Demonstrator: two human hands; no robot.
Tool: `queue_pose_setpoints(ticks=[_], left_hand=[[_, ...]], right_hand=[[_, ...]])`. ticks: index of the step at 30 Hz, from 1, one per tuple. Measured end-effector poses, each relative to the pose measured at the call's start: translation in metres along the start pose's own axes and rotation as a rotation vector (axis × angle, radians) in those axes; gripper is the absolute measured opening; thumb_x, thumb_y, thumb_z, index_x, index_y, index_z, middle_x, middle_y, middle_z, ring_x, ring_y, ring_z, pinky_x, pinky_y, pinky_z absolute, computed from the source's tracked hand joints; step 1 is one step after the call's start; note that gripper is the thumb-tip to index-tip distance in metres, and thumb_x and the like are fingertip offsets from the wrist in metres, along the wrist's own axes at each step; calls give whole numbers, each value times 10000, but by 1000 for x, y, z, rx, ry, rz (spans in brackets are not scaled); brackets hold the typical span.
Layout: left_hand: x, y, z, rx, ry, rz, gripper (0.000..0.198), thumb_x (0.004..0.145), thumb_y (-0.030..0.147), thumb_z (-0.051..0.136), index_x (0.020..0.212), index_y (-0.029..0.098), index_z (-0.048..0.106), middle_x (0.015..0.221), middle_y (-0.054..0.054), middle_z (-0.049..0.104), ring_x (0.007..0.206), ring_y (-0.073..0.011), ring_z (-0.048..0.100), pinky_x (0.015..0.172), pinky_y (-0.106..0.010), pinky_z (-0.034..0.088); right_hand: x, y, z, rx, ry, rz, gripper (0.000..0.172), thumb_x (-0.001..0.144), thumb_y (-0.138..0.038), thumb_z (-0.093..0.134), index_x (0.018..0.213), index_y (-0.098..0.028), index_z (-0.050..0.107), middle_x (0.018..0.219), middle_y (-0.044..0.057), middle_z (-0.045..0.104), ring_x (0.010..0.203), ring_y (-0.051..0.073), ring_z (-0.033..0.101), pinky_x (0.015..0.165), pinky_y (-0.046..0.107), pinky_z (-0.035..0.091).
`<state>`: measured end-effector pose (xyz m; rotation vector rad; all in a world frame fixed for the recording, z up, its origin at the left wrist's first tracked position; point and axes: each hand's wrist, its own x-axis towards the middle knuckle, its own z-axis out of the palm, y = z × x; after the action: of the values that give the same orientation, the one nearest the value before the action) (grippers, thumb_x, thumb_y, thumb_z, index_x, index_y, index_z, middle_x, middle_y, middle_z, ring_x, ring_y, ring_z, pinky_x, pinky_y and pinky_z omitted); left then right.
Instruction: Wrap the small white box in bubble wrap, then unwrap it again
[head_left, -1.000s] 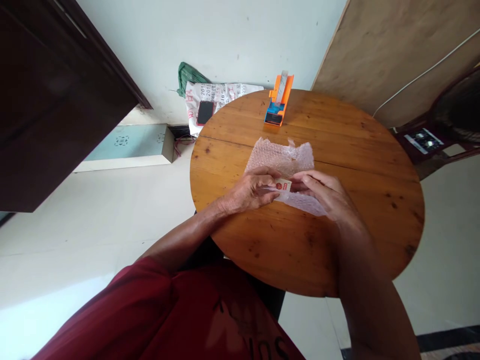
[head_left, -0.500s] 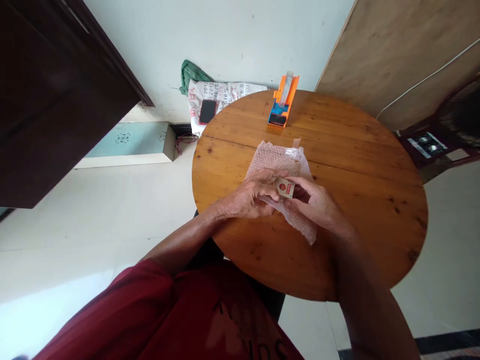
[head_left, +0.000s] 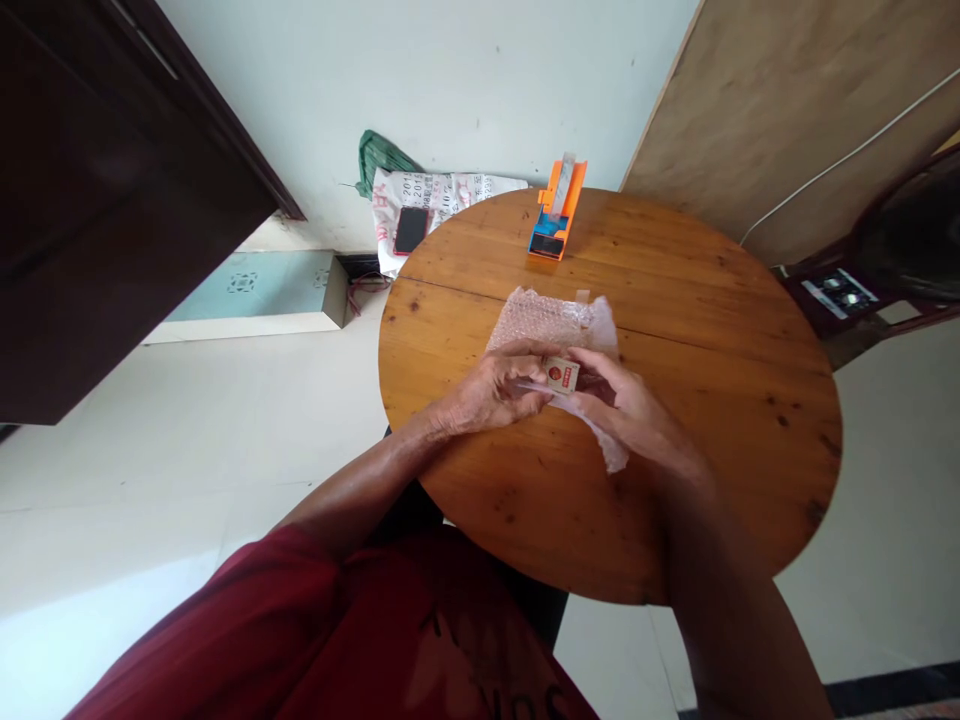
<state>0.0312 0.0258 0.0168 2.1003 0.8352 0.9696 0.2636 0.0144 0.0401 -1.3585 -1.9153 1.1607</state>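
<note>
A small pale box [head_left: 562, 375] with a red emblem and red lettering is held between my hands, just above the table. My left hand [head_left: 501, 392] is closed around its left side, with a fold of clear plastic showing by the fingers. At the box's right end, my right hand [head_left: 627, 408] curves in, its thumb and fingertips at the corners and a gap inside the palm. Below and behind the hands, a sheet of pinkish bubble wrap [head_left: 536, 322] lies on the table; part of it is hidden by the hands.
The round wooden table [head_left: 720, 400] carries an orange and blue tape dispenser [head_left: 556, 215] at its far side. Beyond its left edge, a dark phone [head_left: 411, 230] rests on a printed white sack [head_left: 465, 187]. A long box [head_left: 255, 290] lies on the floor.
The box has turned slightly and sits a little further left in the view. My left fingers have shifted along it, and the near corner of the bubble wrap has drawn up.
</note>
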Motion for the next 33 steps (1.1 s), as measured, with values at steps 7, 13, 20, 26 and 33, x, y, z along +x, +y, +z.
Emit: queue_pose_setpoints(ticks=[7,13,20,26,33], left_hand=[[6,-5,7,-123,124,-41,266,937,398,624,847,152,668,1102,-111,715,965,-161,698,856,-299,560],[8,-13,12,-51,236,-19,236,902,366,669,821,144,670,1149,-146,699,1003,-190,692,867,-318,561],[11,-18,15,-135,225,-34,257,883,377,704,783,143,669,979,-104,733,861,-149,683,775,-253,519],[14,-19,14,-193,211,-68,349,857,474,722,750,148,658,908,-81,707,808,-130,642,744,-244,486],[16,-17,14,-234,166,-69,367,841,485,732,732,145,650,852,-68,671,770,-123,603,708,-238,466]], right_hand=[[-8,-10,-16,178,-54,21,635,804,-616,703,1343,-295,605,1400,94,640,1291,328,600,1075,518,500],[0,-15,-1,-39,174,101,293,826,-403,667,1054,-225,711,1029,70,764,938,272,717,842,424,575],[-1,-10,-1,-42,174,86,359,861,-448,605,1061,-189,754,1034,75,766,923,273,697,799,381,532],[-3,-23,-3,-94,156,122,264,807,-402,647,951,-196,725,871,47,733,763,217,660,665,326,501],[-1,-21,3,-120,195,38,245,794,-374,669,973,-211,708,844,29,714,724,185,623,652,308,466]])
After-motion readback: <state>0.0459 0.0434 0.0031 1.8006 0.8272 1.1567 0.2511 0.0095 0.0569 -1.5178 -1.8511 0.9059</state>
